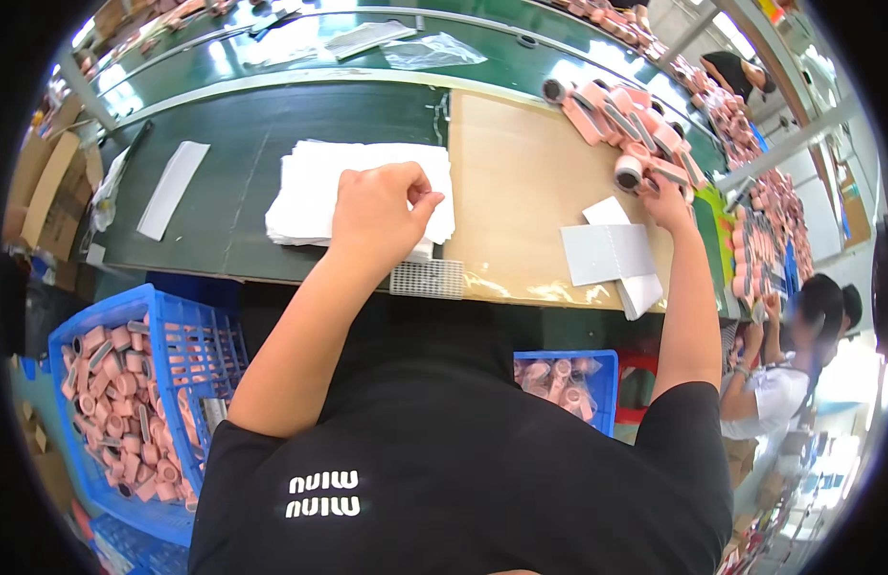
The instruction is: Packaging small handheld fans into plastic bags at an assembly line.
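Note:
My left hand (382, 216) is closed over a stack of white paper sheets (305, 187), thumb and forefinger curled toward each other. Whatever its other fingers hold, if anything, is hidden beneath it. To the right, my right hand (668, 201) is closed on a pink handheld device (637, 155) with a round, dark-ended head, at the near edge of a pile of similar pink and grey devices (616, 110). Between my hands, nearer the right one, a folded white card (607, 254) lies partly opened out on a brown cardboard sheet (511, 172).
Blue crates with pink devices stand below the bench, a large one (152, 302) at left and a smaller one (607, 374) near my body. A white strip (172, 190) lies on the green bench (233, 144). Clear bags (434, 51) lie beyond. A co-worker (774, 383) is at right.

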A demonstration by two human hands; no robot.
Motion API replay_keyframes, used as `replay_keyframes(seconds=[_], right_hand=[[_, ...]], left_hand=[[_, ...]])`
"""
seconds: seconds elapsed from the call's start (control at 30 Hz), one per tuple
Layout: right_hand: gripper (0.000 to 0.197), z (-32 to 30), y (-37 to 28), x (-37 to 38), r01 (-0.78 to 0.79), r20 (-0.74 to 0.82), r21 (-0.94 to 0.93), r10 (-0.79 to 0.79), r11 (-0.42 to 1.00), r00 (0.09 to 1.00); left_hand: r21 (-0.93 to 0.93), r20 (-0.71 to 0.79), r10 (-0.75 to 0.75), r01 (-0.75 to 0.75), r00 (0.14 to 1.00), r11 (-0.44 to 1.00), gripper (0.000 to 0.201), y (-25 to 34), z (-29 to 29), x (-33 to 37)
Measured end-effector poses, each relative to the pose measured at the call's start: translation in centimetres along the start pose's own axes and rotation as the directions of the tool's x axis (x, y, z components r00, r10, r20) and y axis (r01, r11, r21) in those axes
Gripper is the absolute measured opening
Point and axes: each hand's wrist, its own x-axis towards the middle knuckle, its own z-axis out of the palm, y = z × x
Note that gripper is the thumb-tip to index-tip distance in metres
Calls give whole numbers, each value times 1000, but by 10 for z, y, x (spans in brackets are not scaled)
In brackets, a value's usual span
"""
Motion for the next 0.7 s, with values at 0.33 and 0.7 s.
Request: replay_keyframes(seconds=[0.33, 0.7], right_hand=[[39, -55, -175, -59, 60, -153, 284, -16, 957, 988], [28, 9, -349, -124, -117, 193, 952, -259, 283, 946]], left_hand=[[-94, -98, -65, 56, 993, 994, 10, -15, -12, -14], [-89, -140, -36, 24, 989, 996, 12, -25, 0, -15]])
